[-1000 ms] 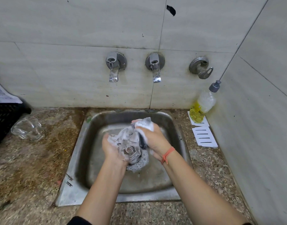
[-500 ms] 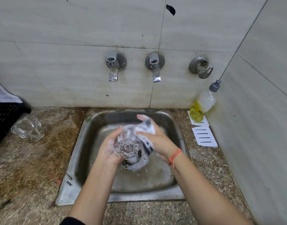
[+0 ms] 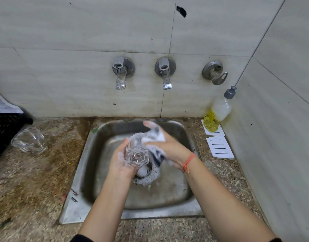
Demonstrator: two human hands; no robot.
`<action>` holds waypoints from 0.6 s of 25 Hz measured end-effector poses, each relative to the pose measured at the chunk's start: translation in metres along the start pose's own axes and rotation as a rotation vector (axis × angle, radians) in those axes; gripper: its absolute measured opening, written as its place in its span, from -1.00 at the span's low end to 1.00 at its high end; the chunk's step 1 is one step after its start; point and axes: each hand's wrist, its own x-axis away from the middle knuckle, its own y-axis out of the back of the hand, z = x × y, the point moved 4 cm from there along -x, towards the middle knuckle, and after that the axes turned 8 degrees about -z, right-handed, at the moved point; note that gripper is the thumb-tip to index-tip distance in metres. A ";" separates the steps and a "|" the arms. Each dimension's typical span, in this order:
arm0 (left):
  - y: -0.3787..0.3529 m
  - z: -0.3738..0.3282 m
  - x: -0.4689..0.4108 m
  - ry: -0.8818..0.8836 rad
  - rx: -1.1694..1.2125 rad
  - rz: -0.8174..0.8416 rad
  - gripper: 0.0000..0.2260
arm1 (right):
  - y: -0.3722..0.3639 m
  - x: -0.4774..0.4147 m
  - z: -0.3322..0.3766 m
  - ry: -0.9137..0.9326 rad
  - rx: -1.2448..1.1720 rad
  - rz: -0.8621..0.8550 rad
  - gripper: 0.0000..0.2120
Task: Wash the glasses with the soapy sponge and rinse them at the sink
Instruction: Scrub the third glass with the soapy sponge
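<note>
Over the steel sink [image 3: 83,173] my left hand [image 3: 121,160] grips a clear faceted glass [image 3: 137,151], its thick base turned toward me. My right hand [image 3: 167,145] holds a foamy white and dark sponge [image 3: 155,137] against the glass's far side and rim. Suds cover both hands, and foam lies around the drain [image 3: 148,177]. A second clear glass [image 3: 28,142] lies on its side on the counter to the left.
Two taps [image 3: 120,74] [image 3: 165,74] and a third fitting [image 3: 214,72] stick out of the tiled wall; no water runs. A yellow dish soap bottle [image 3: 215,116] leans in the right corner above white cards [image 3: 220,147]. A black crate [image 3: 3,131] stands at far left.
The glass and both hands have shifted up and away from me over the basin. The sponge has slid from wrapping the glass to its far rim side.
</note>
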 end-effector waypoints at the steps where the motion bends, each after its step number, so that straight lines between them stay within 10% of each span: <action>1: 0.000 -0.002 0.000 -0.008 0.013 -0.001 -0.43 | -0.004 0.003 -0.004 0.002 0.005 0.063 -0.43; 8: -0.009 0.001 0.008 -0.204 -0.412 0.000 -0.75 | 0.005 -0.011 0.011 0.101 -0.008 -0.303 -0.67; 15: -0.004 -0.011 0.018 -0.311 -0.444 -0.273 -0.67 | -0.017 0.010 0.001 0.019 -0.130 0.017 -0.58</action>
